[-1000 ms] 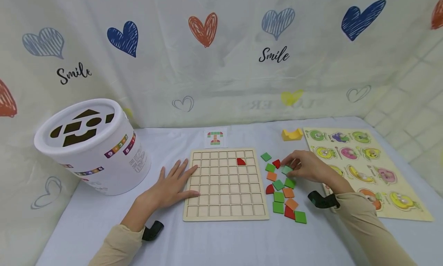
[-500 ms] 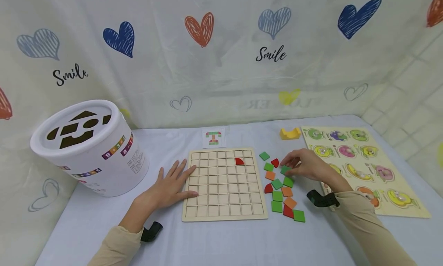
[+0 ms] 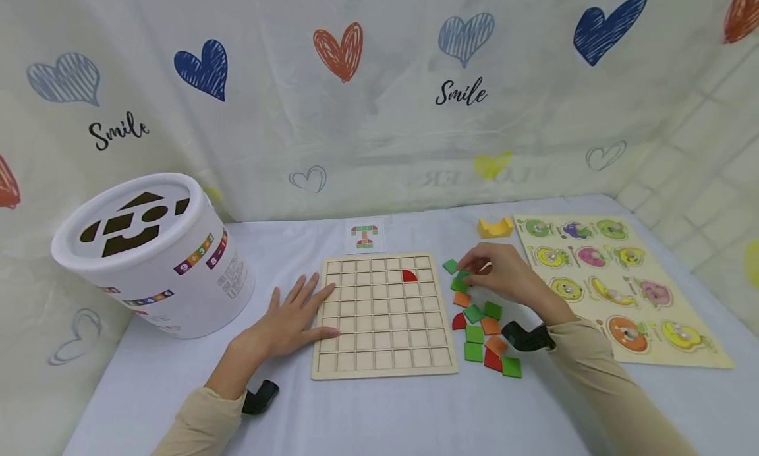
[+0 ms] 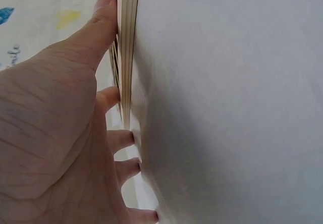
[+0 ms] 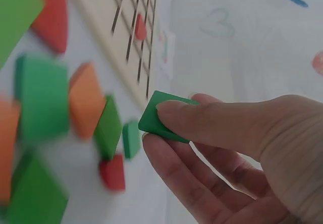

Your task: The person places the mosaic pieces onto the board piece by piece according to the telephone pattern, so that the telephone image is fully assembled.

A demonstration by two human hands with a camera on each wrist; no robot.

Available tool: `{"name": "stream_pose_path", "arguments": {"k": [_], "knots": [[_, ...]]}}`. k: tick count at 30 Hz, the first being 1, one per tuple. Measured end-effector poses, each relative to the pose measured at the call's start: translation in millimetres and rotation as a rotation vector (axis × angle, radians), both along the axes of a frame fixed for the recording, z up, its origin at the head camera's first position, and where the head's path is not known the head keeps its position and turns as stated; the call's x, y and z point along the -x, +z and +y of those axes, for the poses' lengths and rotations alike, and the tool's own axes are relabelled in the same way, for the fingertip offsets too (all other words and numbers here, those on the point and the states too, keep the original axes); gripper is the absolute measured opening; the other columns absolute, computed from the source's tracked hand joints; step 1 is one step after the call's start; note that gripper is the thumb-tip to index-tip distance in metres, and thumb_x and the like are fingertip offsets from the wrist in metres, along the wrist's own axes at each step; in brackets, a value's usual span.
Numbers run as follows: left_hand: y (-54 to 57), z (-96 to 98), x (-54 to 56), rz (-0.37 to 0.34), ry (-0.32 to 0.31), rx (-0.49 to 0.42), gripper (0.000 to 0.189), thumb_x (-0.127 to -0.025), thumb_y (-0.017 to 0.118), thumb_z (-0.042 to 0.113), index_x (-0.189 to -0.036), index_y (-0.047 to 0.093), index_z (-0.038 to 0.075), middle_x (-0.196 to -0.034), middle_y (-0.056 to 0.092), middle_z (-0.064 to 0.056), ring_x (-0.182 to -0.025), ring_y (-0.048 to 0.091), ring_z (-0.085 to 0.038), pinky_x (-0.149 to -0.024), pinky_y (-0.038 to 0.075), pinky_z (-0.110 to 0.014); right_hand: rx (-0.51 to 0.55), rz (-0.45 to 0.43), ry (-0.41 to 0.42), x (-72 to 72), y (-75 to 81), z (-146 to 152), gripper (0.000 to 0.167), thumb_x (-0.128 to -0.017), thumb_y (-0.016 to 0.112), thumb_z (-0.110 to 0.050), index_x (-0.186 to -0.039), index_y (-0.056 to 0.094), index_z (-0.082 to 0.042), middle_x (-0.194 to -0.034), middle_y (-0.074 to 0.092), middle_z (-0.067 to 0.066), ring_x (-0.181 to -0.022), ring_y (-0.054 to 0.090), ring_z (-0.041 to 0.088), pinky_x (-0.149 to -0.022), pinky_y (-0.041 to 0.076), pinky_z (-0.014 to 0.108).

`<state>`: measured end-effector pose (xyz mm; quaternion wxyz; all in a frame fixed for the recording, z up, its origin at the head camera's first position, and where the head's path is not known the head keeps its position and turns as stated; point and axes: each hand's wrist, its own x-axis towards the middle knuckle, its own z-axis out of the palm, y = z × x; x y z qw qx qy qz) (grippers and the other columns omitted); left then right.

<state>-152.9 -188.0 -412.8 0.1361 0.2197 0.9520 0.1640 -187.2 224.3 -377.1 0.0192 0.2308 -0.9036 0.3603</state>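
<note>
A wooden grid board [image 3: 382, 324] lies on the cloth with a red quarter-circle tile [image 3: 409, 276] in one upper cell. My left hand [image 3: 287, 324] rests at its left side, fingers spread, thumb and index finger on the border. Between thumb and fingers, my right hand [image 3: 504, 271] pinches a green square tile [image 5: 150, 119] above the upper end of the loose tiles. That pile, right of the board, has green squares [image 3: 474, 335], orange squares [image 3: 490, 325] and red quarter-circle tiles [image 3: 459, 321]. Behind the board lies a pattern card [image 3: 365, 237] with a coloured figure.
A white bucket [image 3: 201, 285] with shaped holes in its lid stands at the left. At the right lies a fruit puzzle board [image 3: 643, 298], partly behind the right forearm. A yellow curved block [image 3: 495, 228] sits near the back. A heart-printed curtain hangs behind.
My right hand has picked the green square tile out of the pile and carried it left, toward the board. The left hand has stayed in place.
</note>
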Motion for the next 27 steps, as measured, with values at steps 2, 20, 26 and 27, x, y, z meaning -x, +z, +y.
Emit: {"name": "stream_pose_path", "arguments": {"k": [2, 20, 26, 27], "knots": [[-0.2, 0.0, -0.3, 0.001, -0.001, -0.002, 0.091, -0.099, 0.058, 0.066, -0.167, 0.026, 0.015, -0.173, 0.010, -0.022, -0.159, 0.003, -0.046, -0.114, 0.000, -0.081, 0.024, -0.001, 0.035, 1.8, 1.0, -13.4, 0.017, -0.083, 0.083, 0.007, -0.099, 0.077, 0.002, -0.091, 0.072, 0.006, -0.081, 0.067, 0.020, -0.075, 0.059, 0.029], [0.3, 1.5, -0.4, 0.028, 0.002, 0.004, 0.090, -0.099, 0.060, 0.065, -0.167, 0.028, 0.015, -0.173, 0.013, -0.022, -0.159, 0.006, -0.046, -0.115, 0.002, -0.081, 0.061, -0.040, 0.188, 28.9, 0.6, -97.3, 0.015, -0.087, 0.079, 0.007, -0.101, 0.078, 0.001, -0.094, 0.073, 0.006, -0.085, 0.068, 0.018, -0.077, 0.058, 0.030], [-0.1, 0.4, -0.7, 0.036, 0.000, 0.013, 0.088, -0.099, 0.060, 0.063, -0.166, 0.029, 0.015, -0.173, 0.014, -0.022, -0.159, 0.006, -0.046, -0.115, 0.002, -0.081, 0.059, -0.070, 0.166, 42.1, -11.1, -99.6, 0.013, -0.088, 0.081, 0.004, -0.100, 0.079, -0.001, -0.094, 0.075, 0.005, -0.085, 0.069, 0.017, -0.078, 0.057, 0.030], [-0.2, 0.1, -0.9, 0.037, 0.001, 0.012, 0.088, -0.099, 0.060, 0.063, -0.166, 0.029, 0.015, -0.173, 0.014, -0.022, -0.159, 0.006, -0.046, -0.115, 0.002, -0.081, 0.059, -0.081, 0.167, 43.3, -12.6, -100.2, 0.013, -0.088, 0.081, 0.004, -0.100, 0.079, -0.001, -0.094, 0.075, 0.005, -0.085, 0.068, 0.017, -0.078, 0.057, 0.030]]}}
